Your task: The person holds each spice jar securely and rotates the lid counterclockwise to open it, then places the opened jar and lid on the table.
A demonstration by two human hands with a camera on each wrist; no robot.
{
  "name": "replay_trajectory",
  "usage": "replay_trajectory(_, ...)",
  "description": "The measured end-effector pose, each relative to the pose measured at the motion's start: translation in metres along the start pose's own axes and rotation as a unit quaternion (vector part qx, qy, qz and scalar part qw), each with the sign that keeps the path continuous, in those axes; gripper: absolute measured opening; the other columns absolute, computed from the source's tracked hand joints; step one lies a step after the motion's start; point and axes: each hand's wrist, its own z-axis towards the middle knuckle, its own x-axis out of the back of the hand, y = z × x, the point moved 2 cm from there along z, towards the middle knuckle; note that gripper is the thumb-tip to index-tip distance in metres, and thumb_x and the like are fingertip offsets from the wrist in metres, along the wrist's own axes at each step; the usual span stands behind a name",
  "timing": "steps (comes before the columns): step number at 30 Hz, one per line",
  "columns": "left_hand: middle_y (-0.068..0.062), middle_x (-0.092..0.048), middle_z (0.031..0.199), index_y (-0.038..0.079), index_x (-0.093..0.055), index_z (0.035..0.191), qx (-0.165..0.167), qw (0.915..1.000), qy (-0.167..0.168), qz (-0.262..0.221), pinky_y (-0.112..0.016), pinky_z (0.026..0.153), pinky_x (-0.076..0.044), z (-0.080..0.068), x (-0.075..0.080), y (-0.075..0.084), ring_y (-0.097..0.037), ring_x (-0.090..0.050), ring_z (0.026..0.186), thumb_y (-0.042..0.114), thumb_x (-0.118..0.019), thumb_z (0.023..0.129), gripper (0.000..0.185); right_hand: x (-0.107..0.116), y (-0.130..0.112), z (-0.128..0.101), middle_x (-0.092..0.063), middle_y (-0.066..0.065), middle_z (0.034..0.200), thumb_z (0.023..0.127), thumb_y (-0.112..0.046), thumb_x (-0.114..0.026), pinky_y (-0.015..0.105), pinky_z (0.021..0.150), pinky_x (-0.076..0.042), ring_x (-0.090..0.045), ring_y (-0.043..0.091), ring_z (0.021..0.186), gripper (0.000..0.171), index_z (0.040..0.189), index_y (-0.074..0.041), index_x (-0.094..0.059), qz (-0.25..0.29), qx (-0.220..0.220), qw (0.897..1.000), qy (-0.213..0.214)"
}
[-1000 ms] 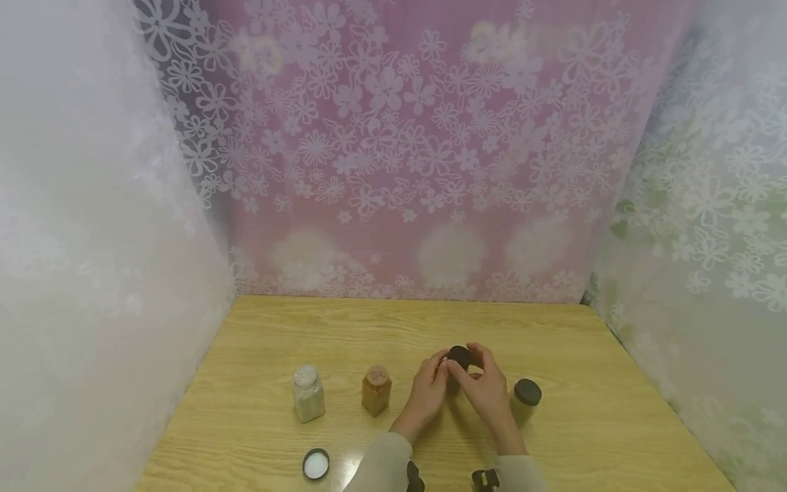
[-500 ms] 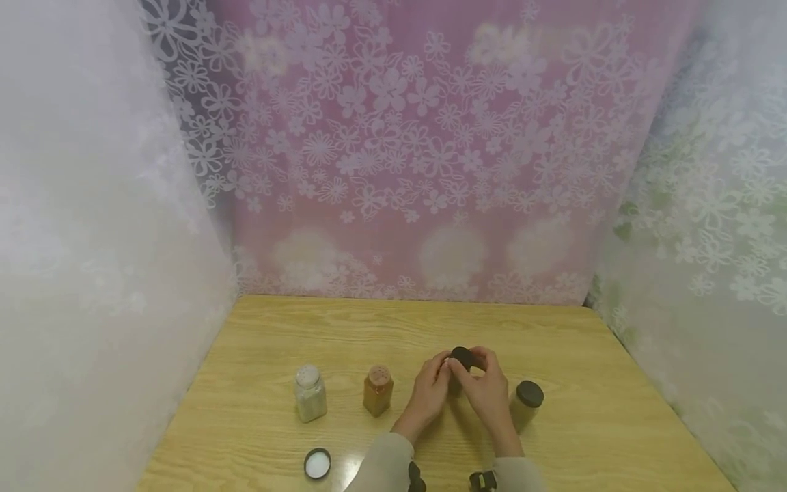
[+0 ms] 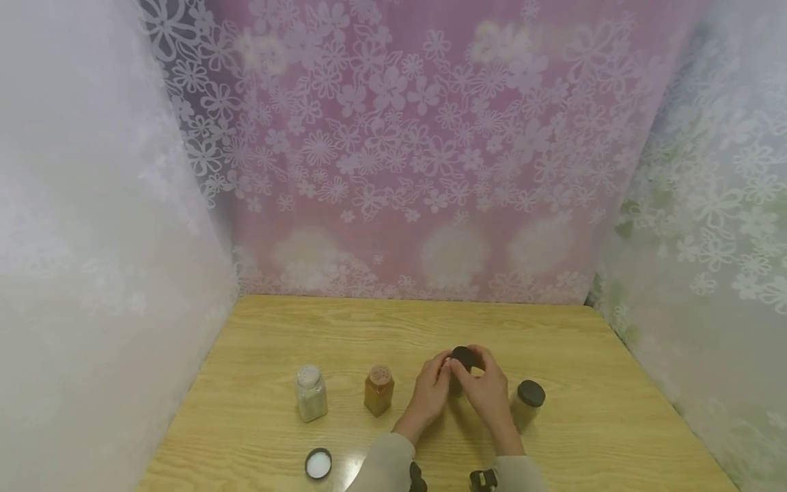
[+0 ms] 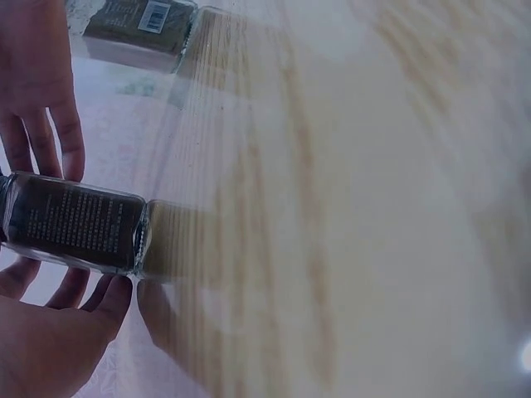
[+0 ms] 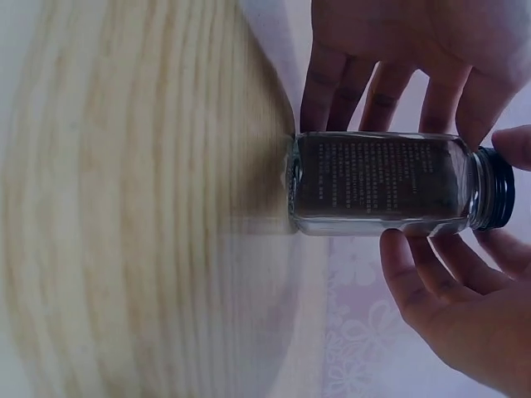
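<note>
A glass spice jar (image 5: 377, 176) with dark contents and printed text stands upright on the table between both hands. Fingers of the left hand (image 3: 427, 391) hold it by its side; in the left wrist view that hand (image 4: 58, 344) is the lower one. My right hand (image 3: 488, 393) grips the black lid (image 3: 462, 356) with thumb and forefinger, its other fingers beside the glass. The lid (image 5: 496, 188) sits on the jar's neck. Seen from the head, the hands cover most of the jar's body.
To the right stands another black-lidded jar (image 3: 527, 404). Left of the hands are an orange-brown spice shaker (image 3: 378, 393) and a pale shaker (image 3: 311, 396), both with perforated tops bare. A loose black lid (image 3: 318, 465) with white lining lies near the front of the wooden table (image 3: 246, 383).
The right hand's fingers have shifted slightly at the lid. The jar stays in place between both hands, and the other jars and the loose lid have not moved.
</note>
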Motion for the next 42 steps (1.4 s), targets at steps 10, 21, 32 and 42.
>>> replay_trajectory(10, -0.016, -0.061, 0.142, 0.011, -0.054, 0.153, 0.007, 0.9999, 0.007, -0.002, -0.051, 0.105, -0.054, 0.0003, -0.0004, 0.0013, -0.031, -0.062, 0.125, 0.039, -0.038, 0.116, 0.049, -0.0006, 0.0022, -0.0022, -0.063, 0.024, 0.141, 0.095, -0.044, -0.08, 0.053, 0.099, -0.059, -0.061, 0.04, 0.132, 0.067, 0.141, -0.003, -0.053, 0.026, -0.011, 1.0, 0.009)
replay_trajectory(21, -0.018, -0.062, 0.14, 0.006, -0.053, 0.152, -0.006, 0.9998, 0.011, 0.013, -0.052, 0.105, -0.053, -0.0015, -0.0011, 0.0023, -0.035, -0.061, 0.126, 0.034, -0.037, 0.116, 0.049, 0.0007, 0.0033, -0.0008, -0.063, 0.021, 0.141, 0.1, -0.028, -0.075, 0.032, 0.086, -0.056, -0.065, 0.039, 0.124, 0.053, 0.144, -0.002, -0.059, -0.008, 0.04, 0.999, 0.006)
replay_trajectory(32, -0.018, -0.061, 0.142, 0.008, -0.053, 0.153, 0.003, 0.9999, 0.006, 0.009, -0.057, 0.108, -0.051, -0.0025, -0.0025, 0.0002, -0.035, -0.059, 0.13, 0.038, -0.037, 0.116, 0.05, -0.0003, 0.0034, -0.0052, -0.06, 0.02, 0.147, 0.098, -0.041, -0.077, 0.028, 0.088, -0.054, -0.061, 0.036, 0.129, 0.069, 0.148, -0.004, -0.049, -0.001, 0.013, 1.0, -0.003)
replay_trajectory(42, -0.019, -0.057, 0.146, 0.005, -0.048, 0.156, 0.012, 0.9999, -0.006, -0.007, -0.061, 0.11, -0.049, -0.0018, -0.0016, 0.0017, -0.039, -0.056, 0.134, 0.042, -0.033, 0.116, 0.057, 0.0003, 0.0021, -0.0036, -0.057, 0.018, 0.151, 0.099, -0.036, -0.076, 0.027, 0.09, -0.055, -0.061, 0.034, 0.13, 0.065, 0.152, -0.006, -0.051, 0.008, 0.015, 1.0, -0.008)
